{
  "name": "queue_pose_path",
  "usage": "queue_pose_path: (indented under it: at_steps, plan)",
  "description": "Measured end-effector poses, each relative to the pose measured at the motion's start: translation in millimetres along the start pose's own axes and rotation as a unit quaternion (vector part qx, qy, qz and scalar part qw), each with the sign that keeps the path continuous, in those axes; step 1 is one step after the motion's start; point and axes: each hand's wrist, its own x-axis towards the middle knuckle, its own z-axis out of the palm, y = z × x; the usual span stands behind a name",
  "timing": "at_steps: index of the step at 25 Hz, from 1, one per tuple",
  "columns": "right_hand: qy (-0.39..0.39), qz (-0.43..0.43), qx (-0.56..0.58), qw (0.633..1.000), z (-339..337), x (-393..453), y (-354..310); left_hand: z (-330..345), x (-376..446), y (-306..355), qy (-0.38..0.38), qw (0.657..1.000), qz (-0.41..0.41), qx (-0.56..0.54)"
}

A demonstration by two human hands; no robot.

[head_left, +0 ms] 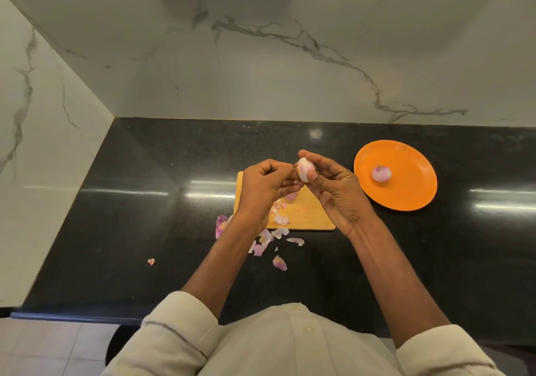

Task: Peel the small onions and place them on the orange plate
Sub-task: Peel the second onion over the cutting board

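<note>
in the head view, the right hand (333, 184) holds a small pale pink onion (306, 169) between thumb and fingertips, lifted above the far edge of a yellow wooden chopping board (307, 216). the left hand (266, 185) meets it from the other side, its fingers curled and pinching at the brownish tip on the onion's left end, so the two hands are close together around the one onion. a second small purple onion with a short stem (381, 173) lies on the round orange plate (412, 193), which sits on the black polished stone counter (145, 230) to the right of the board and apart from it. thin pink and white onion skins (265, 239) lie scattered on the board's near part and on the counter just in front of it, with one small scrap (150, 261) well off to the left
</note>
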Motion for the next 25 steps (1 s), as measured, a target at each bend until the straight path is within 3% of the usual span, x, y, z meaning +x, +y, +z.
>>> queue_pose_path:
  at_steps: [4,10,16,19,25]
  plan:
    - [-0.019,-0.018,-0.023,0.999,-5,3,2,-7,-1,-2,-0.049,0.998,-0.003,-0.034]
    - [0.018,-0.06,-0.185,0.981,-2,2,7,-6,-8,-9,-0.021,0.999,0.013,-0.021]
    - [-0.015,-0.037,-0.09,0.995,7,-12,14,-3,-23,-24,0.025,0.997,0.041,-0.063]
    - [-0.003,-0.005,-0.063,0.998,9,-16,20,-9,-28,-31,0.0,0.994,0.023,-0.103]
    - [0.034,0.024,-0.042,0.998,3,-20,28,-28,-20,-54,0.075,0.985,0.041,0.147]
